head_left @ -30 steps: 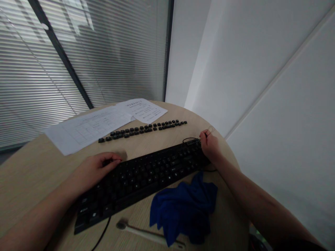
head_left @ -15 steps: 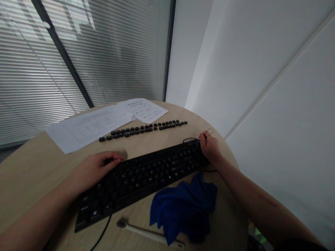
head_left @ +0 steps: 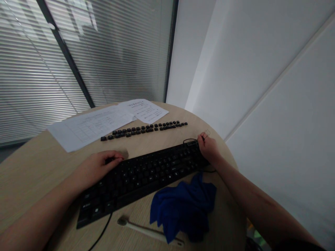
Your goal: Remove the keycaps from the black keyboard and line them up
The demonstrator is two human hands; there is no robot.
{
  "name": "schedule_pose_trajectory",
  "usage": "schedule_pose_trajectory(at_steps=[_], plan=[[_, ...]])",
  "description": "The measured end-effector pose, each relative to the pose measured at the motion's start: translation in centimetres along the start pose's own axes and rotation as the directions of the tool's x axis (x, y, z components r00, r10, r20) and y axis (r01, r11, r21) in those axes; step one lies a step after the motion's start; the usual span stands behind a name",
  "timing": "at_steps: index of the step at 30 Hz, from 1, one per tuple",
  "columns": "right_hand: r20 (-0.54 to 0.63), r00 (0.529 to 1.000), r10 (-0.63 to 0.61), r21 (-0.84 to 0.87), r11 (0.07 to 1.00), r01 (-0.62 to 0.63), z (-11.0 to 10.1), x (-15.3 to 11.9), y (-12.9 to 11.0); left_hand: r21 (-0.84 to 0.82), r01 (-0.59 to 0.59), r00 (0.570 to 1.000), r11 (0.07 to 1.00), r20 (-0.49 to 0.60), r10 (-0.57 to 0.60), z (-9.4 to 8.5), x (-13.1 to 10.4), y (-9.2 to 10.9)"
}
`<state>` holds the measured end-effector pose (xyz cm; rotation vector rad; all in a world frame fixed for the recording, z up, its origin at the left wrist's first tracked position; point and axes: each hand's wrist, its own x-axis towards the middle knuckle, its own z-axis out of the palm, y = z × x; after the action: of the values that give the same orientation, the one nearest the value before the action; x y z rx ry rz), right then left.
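Observation:
A black keyboard [head_left: 154, 170] lies slanted across the round table. My left hand [head_left: 101, 165] rests over its left part, thumb and fingers pinched together at the back edge; whatever they hold, if anything, is hidden. Beyond the keyboard's right end, my right hand [head_left: 208, 146] is closed on a thin wire tool [head_left: 207, 133] whose looped end sticks up past the fingers. Loose black keycaps [head_left: 142, 129] stand in two rows behind the keyboard. In front of it are a crumpled blue cloth [head_left: 183, 207] and a brush [head_left: 146, 230] with a pale handle, partly under the cloth.
Printed paper sheets [head_left: 91, 125] lie at the back left of the wooden table [head_left: 31, 167]. A cable [head_left: 102, 233] runs from beneath the keyboard towards the front. Window blinds and a white wall stand behind the table.
The view has shifted slightly. My right hand and the wire tool have moved a little to the left; my left hand keeps its pinch over the keyboard.

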<state>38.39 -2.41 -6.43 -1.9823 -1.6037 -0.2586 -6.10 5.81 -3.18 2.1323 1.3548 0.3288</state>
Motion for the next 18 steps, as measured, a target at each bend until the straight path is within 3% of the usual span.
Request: schedule_pose_trajectory(at_steps=[11, 18], plan=[[-0.001, 1.000, -0.031, 0.027, 0.999, 0.031, 0.10, -0.10, 0.00, 0.008, -0.002, 1.000, 1.000, 0.007, 0.002, -0.09, -0.23, 0.12], [-0.057, 0.995, 0.080, 0.074, 0.994, -0.076, 0.21, -0.18, 0.36, 0.011, -0.017, 1.000, 1.000, 0.018, 0.017, -0.01, -0.26, 0.23]])
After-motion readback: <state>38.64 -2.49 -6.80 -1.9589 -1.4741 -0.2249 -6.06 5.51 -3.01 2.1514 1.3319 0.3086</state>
